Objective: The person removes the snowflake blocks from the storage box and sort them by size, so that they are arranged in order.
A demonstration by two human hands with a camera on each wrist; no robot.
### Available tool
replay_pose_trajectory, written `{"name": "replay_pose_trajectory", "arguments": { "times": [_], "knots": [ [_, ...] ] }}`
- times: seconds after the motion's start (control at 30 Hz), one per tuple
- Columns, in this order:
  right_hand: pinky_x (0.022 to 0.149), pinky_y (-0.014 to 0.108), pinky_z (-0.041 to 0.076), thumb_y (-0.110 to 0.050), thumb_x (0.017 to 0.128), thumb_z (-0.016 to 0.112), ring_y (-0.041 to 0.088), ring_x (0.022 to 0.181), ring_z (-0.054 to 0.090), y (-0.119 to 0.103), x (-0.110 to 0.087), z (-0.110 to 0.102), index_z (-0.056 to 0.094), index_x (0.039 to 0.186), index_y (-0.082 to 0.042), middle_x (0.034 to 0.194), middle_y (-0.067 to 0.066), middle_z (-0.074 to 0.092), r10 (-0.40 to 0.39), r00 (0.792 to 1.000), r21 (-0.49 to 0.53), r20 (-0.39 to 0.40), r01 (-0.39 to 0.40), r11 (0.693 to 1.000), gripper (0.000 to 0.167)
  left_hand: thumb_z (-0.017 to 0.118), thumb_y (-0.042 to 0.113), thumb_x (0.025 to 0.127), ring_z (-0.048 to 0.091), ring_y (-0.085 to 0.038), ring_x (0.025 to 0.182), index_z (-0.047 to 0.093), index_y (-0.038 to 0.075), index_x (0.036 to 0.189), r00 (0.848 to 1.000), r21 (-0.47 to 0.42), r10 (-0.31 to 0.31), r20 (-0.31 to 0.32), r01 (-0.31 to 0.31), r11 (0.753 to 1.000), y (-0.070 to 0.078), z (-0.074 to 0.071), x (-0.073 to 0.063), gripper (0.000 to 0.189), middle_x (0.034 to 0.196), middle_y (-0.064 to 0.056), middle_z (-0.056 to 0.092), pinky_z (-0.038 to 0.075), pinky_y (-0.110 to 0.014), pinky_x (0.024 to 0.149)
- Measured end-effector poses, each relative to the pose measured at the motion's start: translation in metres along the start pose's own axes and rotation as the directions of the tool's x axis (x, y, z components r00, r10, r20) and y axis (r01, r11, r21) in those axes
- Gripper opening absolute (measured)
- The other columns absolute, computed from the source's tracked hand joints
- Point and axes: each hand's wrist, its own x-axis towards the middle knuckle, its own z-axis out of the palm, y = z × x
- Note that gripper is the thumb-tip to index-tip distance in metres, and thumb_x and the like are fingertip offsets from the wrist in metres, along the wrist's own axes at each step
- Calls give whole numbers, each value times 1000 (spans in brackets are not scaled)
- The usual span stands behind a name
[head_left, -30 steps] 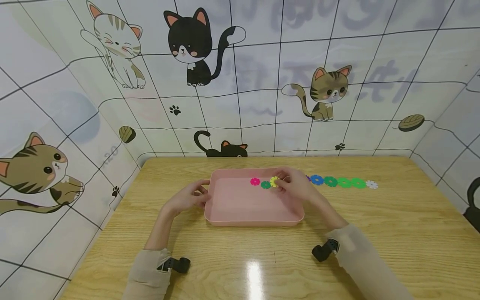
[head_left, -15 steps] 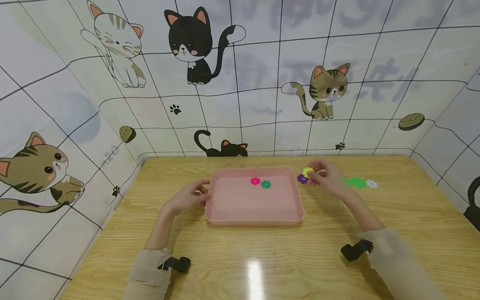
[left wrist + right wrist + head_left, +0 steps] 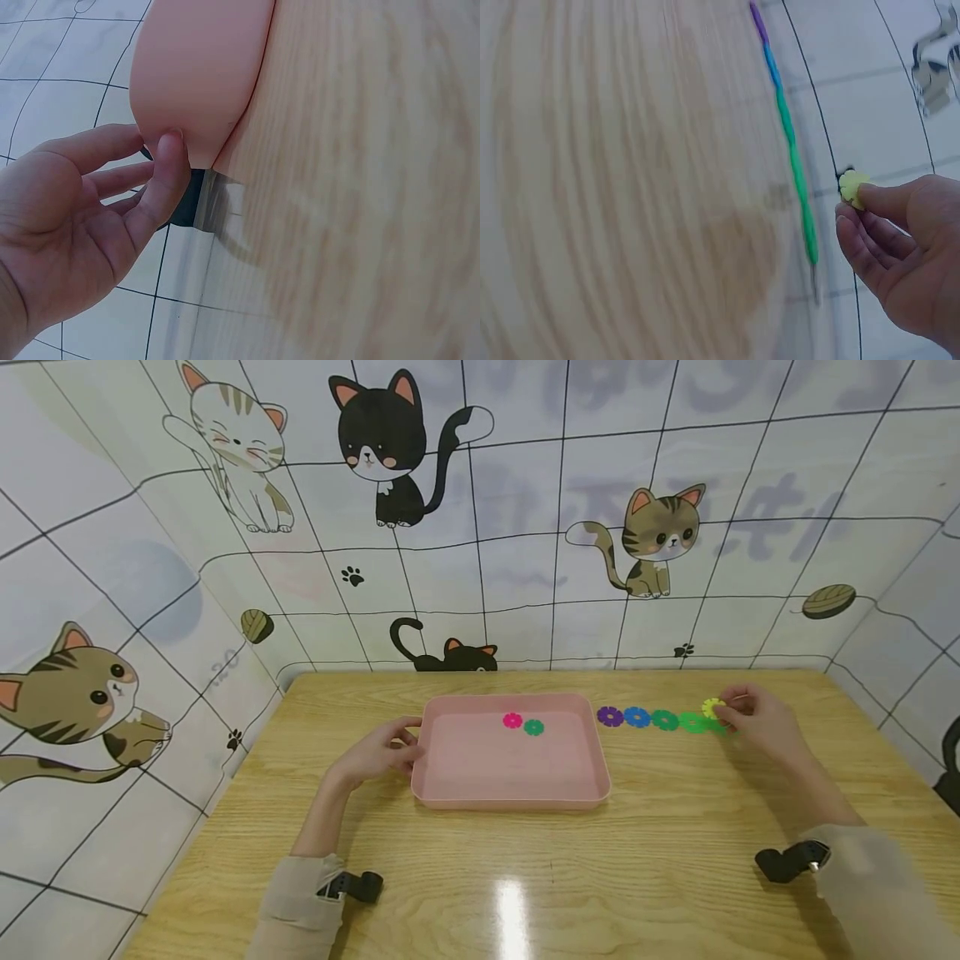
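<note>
In the head view, my right hand [image 3: 761,722] pinches a yellow flower-shaped disc [image 3: 711,707] between thumb and fingertips. It is above the right end of a row of linked flower discs, overlapping a green disc [image 3: 692,722] in this view. The row runs from a purple disc [image 3: 610,717] through a blue disc [image 3: 637,717] to greens; a pale end piece [image 3: 816,285] shows in the right wrist view. My left hand [image 3: 378,752] touches the left wall of the pink tray [image 3: 480,777] with thumb and fingertips. Inside lie a pink disc [image 3: 512,720] and a green one [image 3: 534,727].
The wooden table [image 3: 450,860] meets a white wall cover [image 3: 517,568] printed with cats and grid lines at its back and sides. The tray's right rim stands close to the purple end of the row.
My right hand has lifted the yellow disc out of the tray and carried it right, along the row to its far end. The left hand has stayed at the tray.
</note>
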Motion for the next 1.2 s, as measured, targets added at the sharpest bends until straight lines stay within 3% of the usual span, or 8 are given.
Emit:
{"name": "replay_pose_trajectory", "arguments": {
  "times": [0.37,0.53,0.63,0.93,1.2],
  "knots": [
    [53,23,49,-25,103,58,3,65,57,44,-11,-35,54,122,12,101,30,64,163,985,-119,-64,-169,978,41,59,7,102,65,-27,85,33,-7,151,1000,6,9,3,-9,1000,1,0,1,58,110,-19,52,59,-38,79],
    [61,30,45,-25,102,57,37,86,61,51,-15,-41,53,121,14,110,37,59,225,971,-174,-84,-237,956,43,59,7,102,65,-29,85,33,-8,151,1000,7,12,7,-12,1000,1,1,0,58,110,-20,52,58,-38,79],
    [62,32,43,-24,102,57,48,96,56,54,-16,-43,53,119,15,113,40,57,233,968,-193,-88,-246,950,43,59,7,102,65,-29,85,33,-8,151,1000,12,8,2,-8,1000,2,0,0,58,110,-20,52,58,-38,79],
    [67,39,42,-26,101,59,50,94,56,57,-14,-46,57,113,14,108,38,60,240,969,-246,-57,-247,937,42,59,6,101,65,-30,86,34,-7,151,1000,8,10,-2,-10,1000,2,0,0,57,110,-19,52,59,-38,78],
    [73,55,46,-29,102,58,50,93,56,59,-17,-43,58,113,14,106,37,60,228,973,-256,-38,-231,939,44,59,6,101,65,-29,86,34,-7,151,1000,8,7,-2,-7,1000,1,1,0,57,110,-20,51,59,-37,78]
  ]
}}
